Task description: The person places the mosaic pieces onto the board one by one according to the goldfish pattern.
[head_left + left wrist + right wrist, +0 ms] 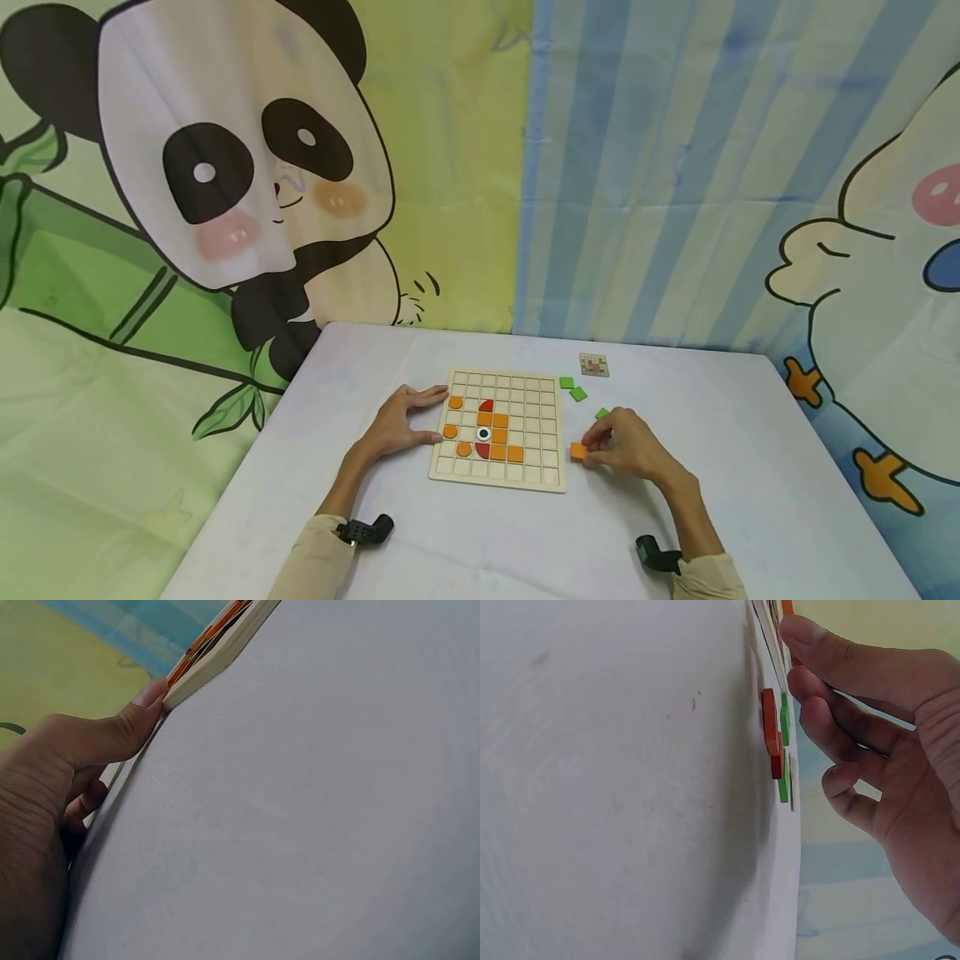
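Note:
A wooden grid board (534,477) lies on the table, with orange square tiles (498,436), orange round pieces (456,402), two red quarter-round pieces (487,406) and a round black-and-white eye piece (483,434) in its cells. My left hand (393,425) touches the board's left edge with spread thumb and fingers; in the left wrist view the thumb (139,712) rests at the board's side. Right of the board, my right hand (628,443) pinches an orange square tile (577,452) between thumb and fingers. The palm side shows in the right wrist view.
Green square tiles (578,394) lie right of the board, one close behind my right hand. A small pattern card (594,365) lies near the back edge. The right wrist view shows an orange tile (769,720) and a red piece (776,766) on the white tabletop (495,542).

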`<action>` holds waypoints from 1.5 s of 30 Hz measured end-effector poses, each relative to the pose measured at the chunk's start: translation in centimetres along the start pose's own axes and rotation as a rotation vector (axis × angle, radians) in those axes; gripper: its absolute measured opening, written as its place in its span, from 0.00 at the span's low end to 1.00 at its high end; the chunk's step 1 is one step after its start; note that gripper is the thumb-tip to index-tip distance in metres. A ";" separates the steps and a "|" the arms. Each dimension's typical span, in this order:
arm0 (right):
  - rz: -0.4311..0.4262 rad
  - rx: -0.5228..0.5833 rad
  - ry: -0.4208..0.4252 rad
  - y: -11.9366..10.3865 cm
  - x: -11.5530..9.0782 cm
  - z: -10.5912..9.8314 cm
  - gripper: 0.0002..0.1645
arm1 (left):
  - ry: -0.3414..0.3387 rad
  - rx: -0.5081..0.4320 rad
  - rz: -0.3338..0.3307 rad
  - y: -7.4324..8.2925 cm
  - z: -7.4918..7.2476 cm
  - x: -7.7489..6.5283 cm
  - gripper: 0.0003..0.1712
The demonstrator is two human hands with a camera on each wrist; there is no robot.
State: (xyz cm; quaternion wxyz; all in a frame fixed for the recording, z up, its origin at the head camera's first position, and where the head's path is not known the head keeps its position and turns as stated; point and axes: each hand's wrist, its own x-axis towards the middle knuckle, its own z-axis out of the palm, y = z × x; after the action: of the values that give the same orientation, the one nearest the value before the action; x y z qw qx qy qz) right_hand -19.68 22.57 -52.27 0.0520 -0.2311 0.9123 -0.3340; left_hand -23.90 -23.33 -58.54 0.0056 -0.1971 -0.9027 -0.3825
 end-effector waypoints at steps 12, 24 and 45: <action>-0.084 0.011 0.025 -0.4 1.4 0.8 0.12 | 0.002 0.001 -0.023 0.3 -0.1 -0.1 0.50; -0.078 0.051 0.002 -1.4 2.8 1.8 0.13 | 0.006 0.009 -0.018 0.2 0.1 0.0 0.50; -0.107 0.054 0.006 -1.5 3.4 2.6 0.13 | -0.003 0.010 -0.030 0.1 0.0 0.0 0.50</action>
State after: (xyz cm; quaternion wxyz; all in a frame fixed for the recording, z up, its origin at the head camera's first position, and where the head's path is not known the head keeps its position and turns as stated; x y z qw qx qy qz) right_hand -21.52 18.50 -53.10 0.0376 -0.2773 0.8893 -0.3617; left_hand -23.87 -23.25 -58.52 -0.0005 -0.1840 -0.9074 -0.3778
